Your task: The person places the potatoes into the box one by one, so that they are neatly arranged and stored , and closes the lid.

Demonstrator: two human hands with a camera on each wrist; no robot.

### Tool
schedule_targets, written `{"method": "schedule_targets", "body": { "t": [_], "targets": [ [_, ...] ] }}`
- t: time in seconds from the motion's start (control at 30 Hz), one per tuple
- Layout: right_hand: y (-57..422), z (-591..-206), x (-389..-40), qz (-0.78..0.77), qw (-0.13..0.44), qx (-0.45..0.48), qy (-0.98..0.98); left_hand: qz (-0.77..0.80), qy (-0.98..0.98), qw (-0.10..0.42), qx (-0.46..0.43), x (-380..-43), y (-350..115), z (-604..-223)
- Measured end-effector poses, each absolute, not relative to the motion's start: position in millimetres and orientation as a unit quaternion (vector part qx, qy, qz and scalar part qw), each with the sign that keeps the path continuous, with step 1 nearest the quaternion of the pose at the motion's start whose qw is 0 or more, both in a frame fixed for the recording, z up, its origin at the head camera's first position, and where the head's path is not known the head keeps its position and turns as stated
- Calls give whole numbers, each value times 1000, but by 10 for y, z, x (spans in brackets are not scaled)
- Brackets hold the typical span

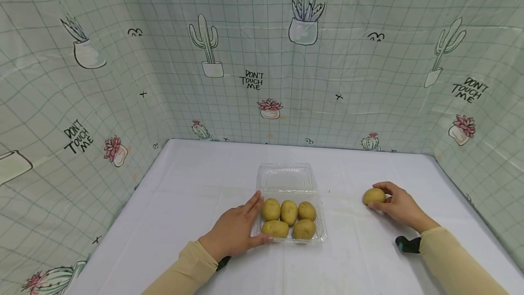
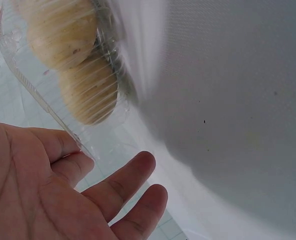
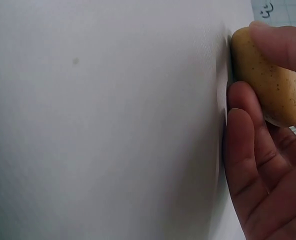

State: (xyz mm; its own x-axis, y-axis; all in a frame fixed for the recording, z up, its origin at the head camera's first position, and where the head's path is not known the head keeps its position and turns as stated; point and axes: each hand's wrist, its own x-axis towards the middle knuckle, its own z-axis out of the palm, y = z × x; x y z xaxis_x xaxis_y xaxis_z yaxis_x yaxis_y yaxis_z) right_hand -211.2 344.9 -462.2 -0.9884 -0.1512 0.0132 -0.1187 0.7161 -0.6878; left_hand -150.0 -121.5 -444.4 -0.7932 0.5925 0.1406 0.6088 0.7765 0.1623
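Note:
In the head view a clear plastic clamshell box (image 1: 321,231) lies with its lid folded back. Several potatoes (image 1: 289,212) sit in its base in two rows. My left hand (image 1: 235,229) rests against the box's left side, thumb at the front edge. Seen from the left wrist, its fingertips (image 2: 70,145) touch the rim, while two other fingers stretch out loosely. Off to the right, my right hand (image 1: 403,206) holds a single potato (image 1: 374,196) between thumb and fingers. In the right wrist view that potato (image 3: 268,75) is low over the white surface, fingers beside the cloth.
A white-covered table (image 1: 204,167) carries everything. Behind and at both sides hangs a gridded curtain (image 1: 262,49) printed with cacti. Dark straps (image 1: 408,244) show at the wrists, by the sleeves. The white cloth spans the gap between the box and the right hand.

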Motion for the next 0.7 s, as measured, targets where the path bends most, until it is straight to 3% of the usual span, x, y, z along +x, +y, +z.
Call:
{"method": "schedule_targets", "body": {
  "t": [0.7],
  "targets": [
    [2918, -4479, -2075, -397, 2, -151, 905, -104, -941, 45, -320, -1502, -1220, -4451]
  ]
}}
